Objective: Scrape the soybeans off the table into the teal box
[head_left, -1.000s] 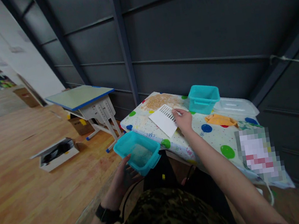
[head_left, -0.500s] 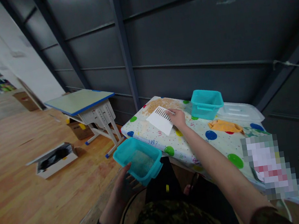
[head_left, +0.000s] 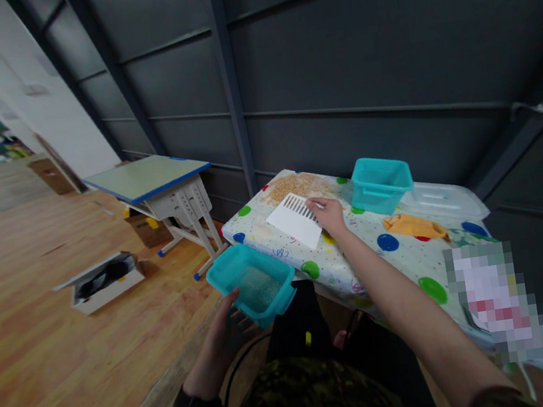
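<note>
My left hand grips the near-left side of a teal plastic tub, thumb over the rim and fingers beneath it. Pale grains cover part of the tub's bottom. It is held off the table's front edge. My right hand is closed on the right edge of a flat white slotted scraper, which looks like a wide-toothed comb. The scraper's slots face a spread of tan grain at the table's far left corner. Whether it touches the cloth I cannot tell.
A second teal tub stands at the table's back, beside a clear lid and an orange cloth. A balloon-print tablecloth covers the table. Left are a desk and an open white box. A dark wall rises behind.
The camera view has shifted slightly. My right hand and the scraper have moved very little, and the held tub stays at the table's front edge.
</note>
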The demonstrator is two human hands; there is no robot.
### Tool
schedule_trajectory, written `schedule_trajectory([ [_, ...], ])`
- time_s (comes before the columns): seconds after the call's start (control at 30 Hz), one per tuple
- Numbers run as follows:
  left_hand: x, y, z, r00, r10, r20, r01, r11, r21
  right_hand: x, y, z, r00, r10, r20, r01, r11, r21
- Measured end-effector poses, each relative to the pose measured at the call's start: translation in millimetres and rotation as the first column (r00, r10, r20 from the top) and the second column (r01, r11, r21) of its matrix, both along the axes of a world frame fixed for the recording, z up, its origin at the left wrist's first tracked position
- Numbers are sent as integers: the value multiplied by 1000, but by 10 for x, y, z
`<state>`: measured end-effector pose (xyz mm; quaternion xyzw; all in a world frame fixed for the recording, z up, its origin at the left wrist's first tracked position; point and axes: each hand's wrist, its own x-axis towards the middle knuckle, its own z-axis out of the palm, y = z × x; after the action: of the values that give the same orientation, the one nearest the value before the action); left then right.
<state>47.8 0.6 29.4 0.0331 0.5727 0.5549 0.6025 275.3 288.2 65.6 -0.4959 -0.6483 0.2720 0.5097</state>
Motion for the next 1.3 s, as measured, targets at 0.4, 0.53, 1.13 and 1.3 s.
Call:
schedule_trajectory([
  [0.4, 24, 13, 8, 999, 30, 38, -30, 1000, -7, -152, -144, 2, 997, 63, -37, -62, 998, 23],
  [0.53, 4, 24, -1, 1000, 18, 21, -18, 1000, -14, -145, -174, -3, 999, 45, -7, -45, 999, 15],
  [1.13, 2, 25, 15, 1000, 8, 9, -8, 1000, -11, -232, -250, -20, 977, 213, -21, -213, 977, -22],
  [1.3, -2, 10, 37, 1000, 11, 9, -11, 1000, -13, -218, -221, -32, 986, 161, -47, -163, 986, -28],
])
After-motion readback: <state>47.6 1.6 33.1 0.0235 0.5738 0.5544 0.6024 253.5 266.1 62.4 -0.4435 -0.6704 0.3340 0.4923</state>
